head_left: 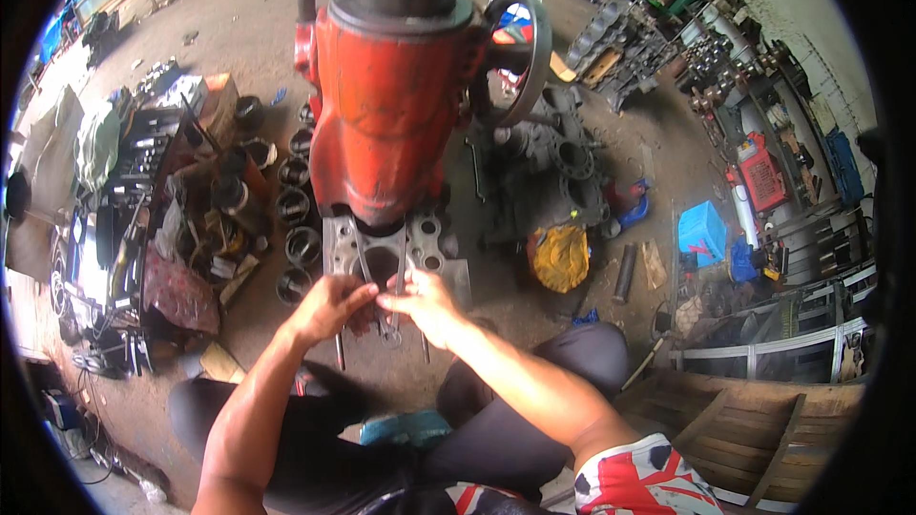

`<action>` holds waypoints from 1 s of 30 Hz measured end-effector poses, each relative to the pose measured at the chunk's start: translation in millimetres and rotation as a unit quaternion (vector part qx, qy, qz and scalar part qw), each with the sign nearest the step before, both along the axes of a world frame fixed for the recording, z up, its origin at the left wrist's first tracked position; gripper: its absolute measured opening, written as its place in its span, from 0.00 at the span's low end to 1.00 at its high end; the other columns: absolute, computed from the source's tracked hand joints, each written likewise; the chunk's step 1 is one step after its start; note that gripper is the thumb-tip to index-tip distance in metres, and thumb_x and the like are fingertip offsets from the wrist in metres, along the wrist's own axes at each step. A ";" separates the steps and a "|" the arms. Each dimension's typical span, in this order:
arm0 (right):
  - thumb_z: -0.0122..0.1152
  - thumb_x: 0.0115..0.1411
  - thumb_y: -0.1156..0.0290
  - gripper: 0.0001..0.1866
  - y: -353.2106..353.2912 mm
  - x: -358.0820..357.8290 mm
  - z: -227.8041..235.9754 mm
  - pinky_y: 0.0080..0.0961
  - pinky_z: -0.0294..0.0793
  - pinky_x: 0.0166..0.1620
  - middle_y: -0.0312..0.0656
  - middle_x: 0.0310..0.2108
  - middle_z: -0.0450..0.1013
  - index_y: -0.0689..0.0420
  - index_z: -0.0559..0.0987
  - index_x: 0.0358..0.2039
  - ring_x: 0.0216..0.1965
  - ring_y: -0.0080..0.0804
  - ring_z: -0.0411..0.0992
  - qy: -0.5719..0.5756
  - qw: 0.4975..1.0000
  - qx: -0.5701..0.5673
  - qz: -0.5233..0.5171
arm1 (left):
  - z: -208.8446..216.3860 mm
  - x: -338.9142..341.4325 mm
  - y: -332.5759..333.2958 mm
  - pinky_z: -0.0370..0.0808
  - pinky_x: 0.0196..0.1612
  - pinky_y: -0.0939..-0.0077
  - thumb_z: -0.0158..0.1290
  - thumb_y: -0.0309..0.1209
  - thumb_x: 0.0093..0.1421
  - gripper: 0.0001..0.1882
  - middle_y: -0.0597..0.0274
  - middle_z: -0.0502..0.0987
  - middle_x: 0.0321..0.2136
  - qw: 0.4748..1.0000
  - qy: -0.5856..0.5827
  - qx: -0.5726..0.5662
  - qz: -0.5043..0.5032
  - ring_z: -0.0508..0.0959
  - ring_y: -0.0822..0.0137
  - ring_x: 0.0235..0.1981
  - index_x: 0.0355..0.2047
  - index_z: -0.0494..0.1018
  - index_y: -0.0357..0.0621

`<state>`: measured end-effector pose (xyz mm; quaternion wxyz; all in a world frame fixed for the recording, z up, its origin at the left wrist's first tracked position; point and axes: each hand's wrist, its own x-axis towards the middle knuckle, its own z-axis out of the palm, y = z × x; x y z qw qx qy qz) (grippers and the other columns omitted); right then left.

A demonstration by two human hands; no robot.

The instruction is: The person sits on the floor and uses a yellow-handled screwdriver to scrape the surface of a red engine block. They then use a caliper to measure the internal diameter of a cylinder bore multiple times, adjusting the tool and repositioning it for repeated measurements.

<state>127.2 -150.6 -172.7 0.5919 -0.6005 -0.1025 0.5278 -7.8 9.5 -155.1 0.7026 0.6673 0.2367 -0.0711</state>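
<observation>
My left hand (334, 307) and my right hand (427, 305) meet in front of me, thumbs and fingers pinched on a thin two-legged metal tool (363, 253). Its two slim legs spread upward from my fingers, over a flat grey engine block (450, 257) with round holes. Just beyond, the red head of an upright machine (382, 114) stands over the block, its dark lower end close to the block's top face. What lies between my fingertips is partly hidden. Thin rods (426, 348) stick out toward me below my hands.
A metal handwheel (539, 62) projects from the machine's right side. Several cylinder sleeves (303, 246) stand in a row to the left, near a crowded bench (134, 191). Right are engine castings (563, 157), a yellow bag (560, 257) and a blue box (702, 233).
</observation>
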 end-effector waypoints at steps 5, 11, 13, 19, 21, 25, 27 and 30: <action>0.72 0.58 0.74 0.18 0.3 -0.1 -2.2 0.24 0.79 0.33 0.42 0.34 0.77 0.64 0.74 0.45 0.31 0.27 0.77 -0.013 1.000 0.010 0.002 | -4.2 -0.7 0.9 0.81 0.28 0.74 0.51 0.43 0.71 0.22 0.55 0.82 0.25 1.000 0.017 0.006 -0.001 0.81 0.68 0.23 0.35 0.76 0.31; 0.71 0.59 0.75 0.17 -0.6 -0.8 2.3 0.22 0.78 0.33 0.41 0.32 0.77 0.65 0.74 0.45 0.31 0.26 0.77 -0.030 0.999 0.013 0.007 | -0.8 0.0 2.2 0.81 0.28 0.72 0.51 0.44 0.71 0.23 0.53 0.81 0.25 1.000 0.015 -0.019 -0.009 0.82 0.65 0.23 0.35 0.75 0.30; 0.71 0.59 0.75 0.18 -0.5 -0.7 3.3 0.23 0.77 0.34 0.43 0.33 0.78 0.65 0.74 0.45 0.32 0.27 0.78 -0.029 0.999 0.009 0.011 | 0.4 -1.1 2.4 0.81 0.29 0.72 0.50 0.45 0.72 0.24 0.53 0.81 0.26 1.000 0.004 -0.018 -0.019 0.83 0.65 0.24 0.35 0.76 0.30; 0.70 0.59 0.75 0.19 -1.6 -0.8 2.9 0.23 0.78 0.35 0.44 0.33 0.78 0.65 0.73 0.46 0.34 0.28 0.78 -0.021 1.000 0.005 0.013 | 0.0 -1.7 3.4 0.82 0.29 0.72 0.50 0.47 0.71 0.26 0.52 0.81 0.26 0.999 0.026 -0.017 -0.015 0.83 0.64 0.24 0.35 0.76 0.30; 0.70 0.59 0.75 0.18 -2.1 -0.1 3.8 0.24 0.78 0.36 0.43 0.35 0.77 0.62 0.73 0.46 0.36 0.28 0.78 -0.018 1.000 0.006 0.021 | -0.5 -2.1 3.2 0.82 0.29 0.71 0.49 0.48 0.71 0.27 0.52 0.81 0.26 0.999 0.035 -0.026 -0.011 0.83 0.64 0.24 0.35 0.76 0.29; 0.70 0.59 0.75 0.18 -2.2 -1.3 7.6 0.24 0.80 0.36 0.44 0.34 0.78 0.65 0.73 0.46 0.34 0.28 0.79 -0.022 1.000 0.005 0.014 | 0.5 -0.9 2.4 0.82 0.29 0.71 0.49 0.47 0.72 0.27 0.51 0.81 0.26 0.999 0.031 -0.015 -0.010 0.83 0.63 0.24 0.34 0.76 0.28; 0.70 0.59 0.75 0.18 -2.1 -1.7 9.0 0.24 0.80 0.36 0.44 0.34 0.78 0.65 0.73 0.46 0.34 0.28 0.79 -0.028 1.000 -0.002 0.014 | 1.4 -0.1 1.7 0.82 0.29 0.70 0.49 0.47 0.72 0.27 0.50 0.81 0.26 0.999 0.041 -0.023 -0.006 0.83 0.63 0.24 0.34 0.76 0.28; 0.70 0.59 0.75 0.18 -2.0 -2.1 8.5 0.24 0.80 0.36 0.43 0.34 0.77 0.65 0.73 0.46 0.34 0.28 0.79 -0.023 1.000 -0.002 0.011 | 1.7 -0.2 1.7 0.83 0.29 0.70 0.50 0.45 0.72 0.25 0.51 0.81 0.26 0.999 0.036 -0.001 -0.010 0.83 0.63 0.24 0.35 0.75 0.28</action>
